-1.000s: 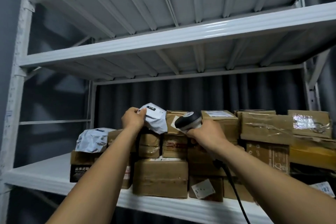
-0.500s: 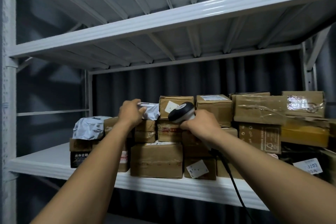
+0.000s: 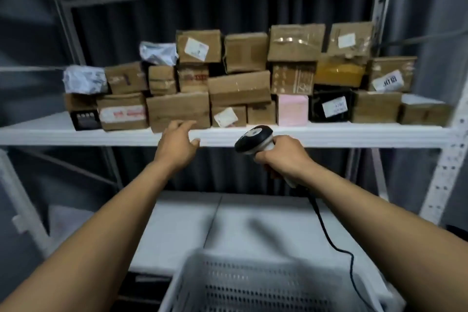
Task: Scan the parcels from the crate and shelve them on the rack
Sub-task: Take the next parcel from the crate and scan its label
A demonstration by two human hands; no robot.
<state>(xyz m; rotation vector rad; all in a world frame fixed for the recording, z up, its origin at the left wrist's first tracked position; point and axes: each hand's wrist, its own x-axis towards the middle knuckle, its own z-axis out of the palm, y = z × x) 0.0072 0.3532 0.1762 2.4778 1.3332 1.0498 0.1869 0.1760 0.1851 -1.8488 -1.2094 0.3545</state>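
— Where does the head view look from?
— From the person's head, close up to the rack [image 3: 329, 138], facing it and tilted down.
— How wide?
— Wide-angle: the loaded shelf lies far, and the crate [image 3: 253, 284] rim sits at the near edge.

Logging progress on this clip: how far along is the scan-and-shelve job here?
Done: many parcels are stacked on the shelf, a white mailer bag on top. In hand: the right hand grips the scanner; the left hand is open, empty. Left: the crate shows only its wall, so the remainder cannot be told.
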